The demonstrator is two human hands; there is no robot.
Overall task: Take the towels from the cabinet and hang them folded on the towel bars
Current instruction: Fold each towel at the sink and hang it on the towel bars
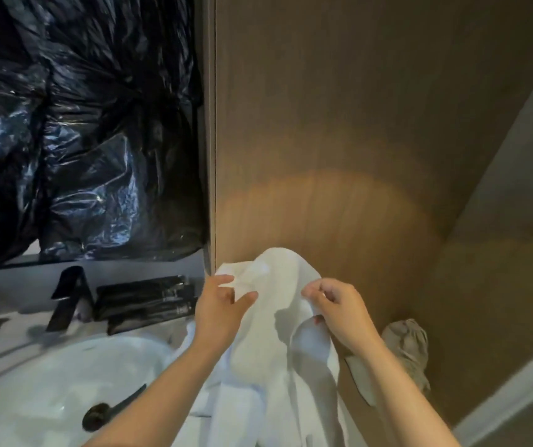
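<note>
Left hand: thumb and forefinger half closed, upper edge of the white terry towel pinched between them; the other fingers are loosely spread. Right hand: fingers curled tight, opposite part of the same edge is gripped at the fingertips.

Towel is held up between both hands, just off the counter's right edge and in front of the brown wood-grain wall panel. It is not folded: bunched at the top, creased, and hung in loose folds down out of view.

On the white counter, a black angular faucet and a black tray of toiletries are set along the back edge. A black crinkled plastic sheet is seen above them. Open room is found right of the towel, bar a grey crumpled cloth low by the panel.
</note>
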